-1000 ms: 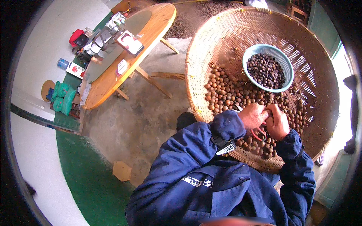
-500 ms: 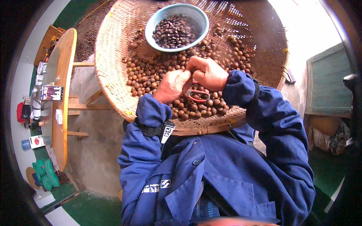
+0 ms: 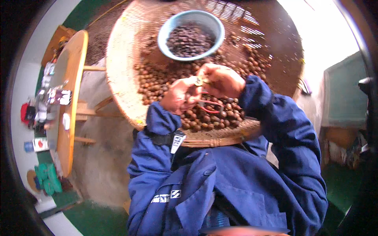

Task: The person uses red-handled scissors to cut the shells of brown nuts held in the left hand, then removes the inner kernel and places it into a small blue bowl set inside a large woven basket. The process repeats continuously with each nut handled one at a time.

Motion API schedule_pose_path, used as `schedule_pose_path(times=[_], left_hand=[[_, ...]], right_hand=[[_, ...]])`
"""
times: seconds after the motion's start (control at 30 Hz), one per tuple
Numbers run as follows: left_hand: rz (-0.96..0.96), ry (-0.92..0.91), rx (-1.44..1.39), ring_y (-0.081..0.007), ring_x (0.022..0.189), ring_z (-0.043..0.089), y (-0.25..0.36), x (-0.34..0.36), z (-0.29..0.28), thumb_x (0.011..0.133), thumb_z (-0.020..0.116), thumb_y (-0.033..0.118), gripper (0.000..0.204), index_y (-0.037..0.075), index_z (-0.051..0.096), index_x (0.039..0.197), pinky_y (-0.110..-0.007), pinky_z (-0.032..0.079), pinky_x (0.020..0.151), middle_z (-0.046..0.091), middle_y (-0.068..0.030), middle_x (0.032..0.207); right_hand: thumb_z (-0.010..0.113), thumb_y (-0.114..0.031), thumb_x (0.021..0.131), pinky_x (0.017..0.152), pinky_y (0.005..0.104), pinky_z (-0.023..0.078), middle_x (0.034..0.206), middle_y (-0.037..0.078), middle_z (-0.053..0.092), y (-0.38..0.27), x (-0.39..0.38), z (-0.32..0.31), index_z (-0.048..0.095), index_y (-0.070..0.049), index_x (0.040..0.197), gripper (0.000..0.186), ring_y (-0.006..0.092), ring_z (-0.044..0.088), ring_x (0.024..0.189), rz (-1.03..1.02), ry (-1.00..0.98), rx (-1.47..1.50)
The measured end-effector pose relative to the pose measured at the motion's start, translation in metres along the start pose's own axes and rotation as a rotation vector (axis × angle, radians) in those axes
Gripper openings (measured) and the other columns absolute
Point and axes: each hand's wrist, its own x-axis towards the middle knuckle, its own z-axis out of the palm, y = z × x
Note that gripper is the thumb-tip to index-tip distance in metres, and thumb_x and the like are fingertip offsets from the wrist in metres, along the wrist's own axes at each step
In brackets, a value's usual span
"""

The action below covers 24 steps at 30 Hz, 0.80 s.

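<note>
1. Far left, a red item (image 3: 25, 113) stands near the wall, with a green bundle (image 3: 48, 179) below it in the view.
2. Next comes a wooden table (image 3: 81, 59), seen at a steep slant; a small white box (image 3: 66, 121) lies on it among things too blurred to name.
3. A large round woven tray (image 3: 114, 74) fills the middle, its near rim just in front of the person's body. Round brown nuts (image 3: 151, 86) spread across its near half.
4. A black-and-white device (image 3: 178, 142) is strapped over the left sleeve. The left hand (image 3: 181, 94) is above the nuts, thumb and fingers pinching a small pale piece (image 3: 199, 81).
5. Beyond the hands, a light blue basin (image 3: 168, 29) sits in the tray, holding many small dark pieces (image 3: 191, 41).
6. Red scissor handles (image 3: 212, 107) show just below the hands, over the nuts; which hand bears them is unclear.
7. The right hand (image 3: 224, 80) has its fingers bent inward, tips at the pale piece; blur hides whether they grip it.
8. Far right, a greenish panel (image 3: 346, 94) stands well apart from the tray.
</note>
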Motion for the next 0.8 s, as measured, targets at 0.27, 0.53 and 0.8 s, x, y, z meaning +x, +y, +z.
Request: schedule_pose_path(times=[0.27,0.53,0.8], left_hand=[[0.088,0.122,0.248,-0.0066,0.053,0.050,-0.013,0.007,-0.006,0.097,0.048,0.032,0.030,0.007,0.065,0.097,-0.022,0.036,0.044,0.061,-0.0008,0.074],[0.433,0.276,0.605,-0.0101,0.077,0.059,-0.024,0.027,-0.008,0.103,0.045,0.031,0.038,-0.002,0.064,0.101,-0.029,0.050,0.066,0.066,-0.0049,0.088],[0.461,0.228,0.607,-0.0082,0.073,0.056,-0.025,0.025,-0.011,0.103,0.046,0.031,0.038,-0.001,0.066,0.095,-0.027,0.047,0.064,0.065,-0.0028,0.081]], right_hand=[[0.062,-0.020,0.092,0.049,0.0223,0.037,0.085,0.004,0.065,-0.025,0.002,0.005,0.059,-0.003,0.111,0.025,0.0073,0.051,0.059,0.903,0.026,0.646],[0.057,-0.021,0.097,0.044,0.0194,0.033,0.073,-0.002,0.055,-0.010,-0.003,0.020,0.055,-0.007,0.105,0.016,0.0041,0.044,0.054,0.889,0.165,0.558],[0.056,-0.017,0.096,0.042,0.0197,0.030,0.065,-0.002,0.050,-0.022,0.007,0.011,0.055,-0.007,0.102,0.012,0.0053,0.042,0.049,0.868,0.097,0.676]])
